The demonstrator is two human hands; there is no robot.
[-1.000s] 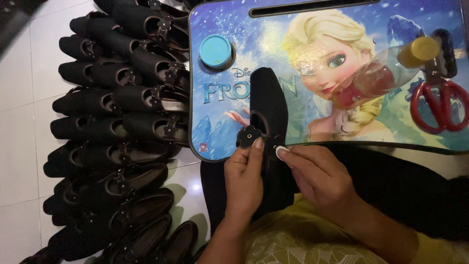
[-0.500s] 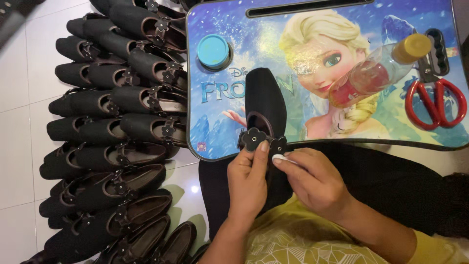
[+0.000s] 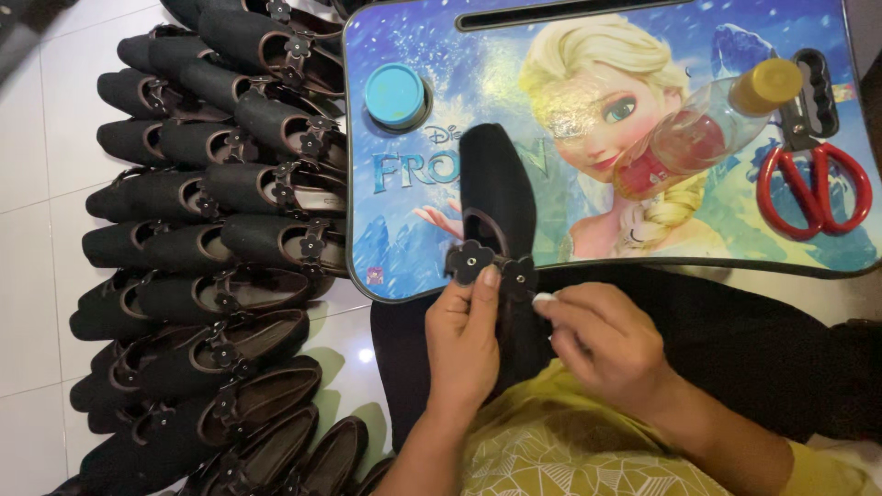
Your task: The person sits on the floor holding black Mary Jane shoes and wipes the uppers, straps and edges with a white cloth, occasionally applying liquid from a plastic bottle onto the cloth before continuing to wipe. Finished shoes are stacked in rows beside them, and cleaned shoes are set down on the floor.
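Hands working a flower trim on a black shoe at the lap tray's near edge.

The left hand [image 3: 462,342] pinches the flower trim [image 3: 470,262] against the black shoe [image 3: 497,197]; the right hand [image 3: 602,342], fingertips pressed together, sits just beside it. Rows of black shoes [image 3: 211,230] crowd the floor on the left; red scissors [image 3: 815,193], a bottle [image 3: 703,133] and a blue lid [image 3: 395,95] lie on the lap tray [image 3: 404,239].

left hand [image 3: 462,342] holds black shoe [image 3: 498,197] | right hand [image 3: 602,342] beside

I see bright, even light from overhead. Glare whitens the tray [image 3: 588,138] near its middle, and a small bright spot shines on the floor tiles [image 3: 367,354]. Shadows are soft. My picture is sharp, slightly blurred toward the top left corner.
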